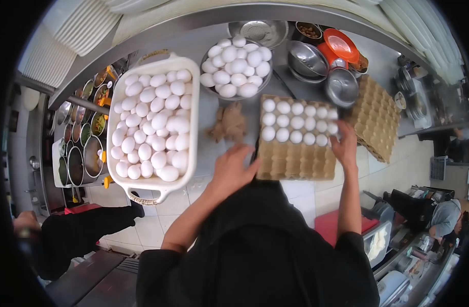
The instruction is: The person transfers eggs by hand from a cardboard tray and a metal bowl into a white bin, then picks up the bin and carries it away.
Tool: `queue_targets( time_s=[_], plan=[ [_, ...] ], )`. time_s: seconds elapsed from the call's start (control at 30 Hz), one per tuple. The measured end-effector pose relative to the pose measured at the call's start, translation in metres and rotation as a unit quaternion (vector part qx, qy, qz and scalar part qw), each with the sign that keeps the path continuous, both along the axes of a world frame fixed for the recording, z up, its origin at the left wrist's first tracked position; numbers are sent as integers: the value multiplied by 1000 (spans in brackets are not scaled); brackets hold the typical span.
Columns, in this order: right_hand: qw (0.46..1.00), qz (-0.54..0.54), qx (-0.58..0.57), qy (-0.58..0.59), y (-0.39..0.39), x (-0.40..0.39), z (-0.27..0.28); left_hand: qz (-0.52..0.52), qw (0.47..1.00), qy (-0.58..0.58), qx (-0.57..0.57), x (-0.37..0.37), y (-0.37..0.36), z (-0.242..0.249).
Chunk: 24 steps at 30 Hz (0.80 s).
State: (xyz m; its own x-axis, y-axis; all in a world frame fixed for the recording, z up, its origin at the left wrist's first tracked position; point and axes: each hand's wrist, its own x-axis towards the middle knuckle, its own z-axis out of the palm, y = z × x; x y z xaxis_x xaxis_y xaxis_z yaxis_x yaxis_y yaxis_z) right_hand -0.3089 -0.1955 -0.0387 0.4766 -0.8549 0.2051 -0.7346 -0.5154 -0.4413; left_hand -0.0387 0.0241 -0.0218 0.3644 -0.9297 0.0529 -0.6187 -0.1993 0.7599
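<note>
Eggs dominate this counter. The cardboard egg tray (295,148) sits just right of the picture's centre, and both hands are on it: the left hand (233,171) lies at its 9 o'clock edge, fingers spread and flat against the near corner, while the right hand (345,146) holds the 3 o'clock edge, fingers curled over the rim. Neither hand carries an egg.

The tray is partly used. Three rows of white eggs (295,123) fill its far half, toward 12 o'clock, and the near half, toward 6 o'clock, shows bare cups. So, as I judge it, roughly half of this tray is done and half is left, though which way the eggs are travelling cannot be told from this view.

At 10 o'clock from the tray stands a white rectangular tub (191,153) with handles, heaped with eggs. At 12 o'clock a round metal bowl (210,88) holds another heap. Between tub and tray, some crumpled brown paper (229,123) lies on the steel counter (203,48). At 2 o'clock a stack of bare cardboard trays (375,117) leans at an angle, with several steel bowls (306,60) and an orange lid (341,45) behind it.

Off to 8 o'clock, beyond the counter edge, pots and pans of food (83,143) sit low down. Another person in a grey top (445,217) is at 4 o'clock, well apart.
</note>
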Motion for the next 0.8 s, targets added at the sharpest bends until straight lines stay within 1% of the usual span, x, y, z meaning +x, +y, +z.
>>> queue_targets(
  time_s=[0.1,0.2,0.23,0.33,0.43,0.47,0.53,0.57,0.6,0.63,0.67,0.7,0.73,0.77,0.8],
  plan=[
    [996,38,-6,76,-1,-36,-30,61,997,-38,43,-19,-50,-57],
    [995,58,12,76,0,-47,-50,69,983,-75,154,-26,-85,-67],
    [996,56,12,71,1,-47,-49,95,978,-79,165,-31,-91,-68],
    [994,84,34,57,-9,-54,-53,102,971,-129,175,-37,-100,-67],
    [992,102,65,18,-25,-65,-50,80,962,-165,203,-33,-105,-74],
    [988,84,118,-50,-29,-69,-52,76,969,-125,200,-28,-107,-75],
    [957,49,223,-182,-38,-79,-60,69,978,-45,190,-14,-105,-73],
    [893,22,335,-298,-42,-84,-67,93,977,115,155,-1,-98,-82],
    [802,11,430,-413,-42,-86,-62,114,949,272,115,14,-88,-99],
    [686,-3,513,-515,-41,-88,-50,130,894,422,72,17,-85,-96],
    [550,-17,581,-600,-40,-89,-38,147,847,510,22,14,-82,-97],
    [535,-24,569,-624,-36,-81,-30,160,790,591,-29,2,-83,-75],
    [622,-13,549,-559,-43,-83,-46,171,722,666,-79,-7,-84,-61],
    [701,-1,522,-486,-53,-85,-75,145,728,665,-78,-9,-89,-58],
    [772,11,487,-408,-61,-87,-91,140,814,563,-14,-10,-94,-65]
  ],
)
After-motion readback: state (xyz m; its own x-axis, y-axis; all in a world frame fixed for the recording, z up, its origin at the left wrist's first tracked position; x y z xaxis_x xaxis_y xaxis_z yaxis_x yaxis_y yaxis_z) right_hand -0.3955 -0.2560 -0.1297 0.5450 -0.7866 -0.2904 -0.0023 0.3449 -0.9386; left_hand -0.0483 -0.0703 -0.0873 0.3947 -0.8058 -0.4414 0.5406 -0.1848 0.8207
